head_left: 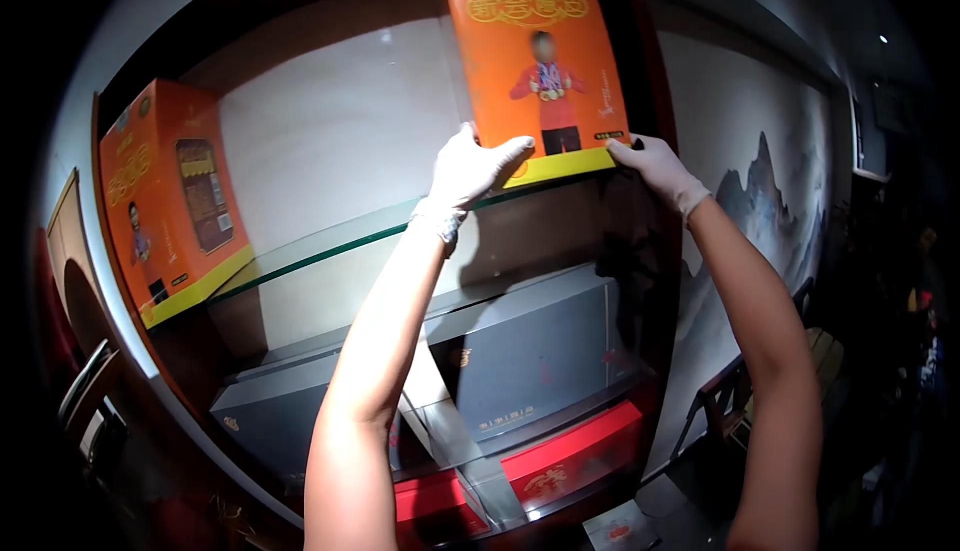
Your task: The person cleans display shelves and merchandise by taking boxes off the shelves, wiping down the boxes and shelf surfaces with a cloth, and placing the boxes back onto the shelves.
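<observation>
An orange gift box (535,61) with a yellow bottom band, gold lettering and a printed figure stands upright at the right end of a glass shelf (340,239). My left hand (468,173), in a white glove, grips its lower left corner, thumb across the front. On the lower right corner is my right hand (657,167), also gloved in white, with its thumb on the front and the other fingers hidden behind the side. Whether the box's base rests fully on the glass I cannot tell.
A matching orange box (165,191) stands at the shelf's left end. Below are a large grey box (535,351), another grey box (275,416) and a red box (575,456). A dark cabinet post and a wall with a mountain painting (765,186) lie to the right.
</observation>
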A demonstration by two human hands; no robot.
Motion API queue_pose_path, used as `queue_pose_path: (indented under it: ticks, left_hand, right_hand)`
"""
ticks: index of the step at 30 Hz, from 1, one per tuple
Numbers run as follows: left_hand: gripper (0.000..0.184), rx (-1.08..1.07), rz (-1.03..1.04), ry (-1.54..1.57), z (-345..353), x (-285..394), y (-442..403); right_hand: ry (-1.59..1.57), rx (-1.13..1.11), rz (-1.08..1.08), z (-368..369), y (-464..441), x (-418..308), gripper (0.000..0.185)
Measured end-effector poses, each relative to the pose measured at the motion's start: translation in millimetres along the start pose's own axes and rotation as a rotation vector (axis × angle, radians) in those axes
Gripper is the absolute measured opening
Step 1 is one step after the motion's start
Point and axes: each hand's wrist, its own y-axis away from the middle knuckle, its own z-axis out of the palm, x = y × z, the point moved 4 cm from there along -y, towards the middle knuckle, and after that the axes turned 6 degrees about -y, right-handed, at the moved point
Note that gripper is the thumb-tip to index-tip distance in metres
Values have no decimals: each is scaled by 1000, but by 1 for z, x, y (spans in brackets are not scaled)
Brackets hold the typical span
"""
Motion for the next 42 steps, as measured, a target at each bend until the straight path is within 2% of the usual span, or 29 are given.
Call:
queue_pose_path:
  ticks: [2, 4, 5, 6, 8, 10, 11, 14, 16, 22, 27, 30, 32, 34, 36, 38, 39, 42]
  left_hand:
    - [49, 31, -93, -139, 13, 4, -8]
    - [53, 3, -73, -197, 38, -2, -25]
    - [54, 6, -64, -230, 48, -2, -31]
    - [53, 37, -58, -270, 53, 2, -34]
    - [52, 69, -93, -358, 59, 4, -39]
    - [49, 65, -173, -460, 60, 10, -37]
    - [45, 123, -147, -428, 59, 16, -31]
    - [52, 81, -125, -364, 61, 8, -39]
    - [67, 30, -107, -314, 53, 18, -32]
    - [78, 135, -182, -646, 63, 25, -28]
    - [82, 28, -156, -574, 59, 28, -27]
    - [96, -75, -90, -489, 56, 15, -18]
    - [78, 285, 145, -611, 48, 46, 26]
    - [66, 380, 497, -722, 36, 77, 89]
    - [62, 113, 734, -555, 23, 93, 178]
    - [52, -287, 651, -390, 20, 80, 281]
    - [47, -460, 509, -360, 25, 67, 335]
    - [36, -911, 133, -284, 32, 1, 508]
  right_hand:
    - [6, 33, -54, -16, -9, 5, 41]
    - [230, 134, -150, -35, -10, 10, 42]
    - [472, 212, -149, -45, -8, 11, 44]
    - [609, 264, -94, -50, -8, 9, 50]
    - [799, 442, -122, -45, -5, 1, 52]
    - [1017, 464, -47, -38, 2, -19, 54]
    - [1125, 470, -10, -34, 3, -30, 55]
    - [1369, 302, 48, -33, -4, -47, 57]
    - [1322, 223, 115, -38, -13, -37, 60]
    - [1233, 284, 98, -42, -17, -21, 61]
    - [1187, 379, 7, -39, -6, -18, 57]
    - [892, 412, -91, -43, 14, -1, 48]
    - [720, 413, -26, -33, 57, -4, 38]
    - [511, 343, -3, -37, 107, 25, 29]
    - [400, 187, 179, -38, 174, 67, 25]
    - [333, 65, 349, -45, 261, 122, 24]
    - [485, 21, 504, -54, 307, 151, 27]
    - [338, -69, 804, -93, 447, 265, 30]
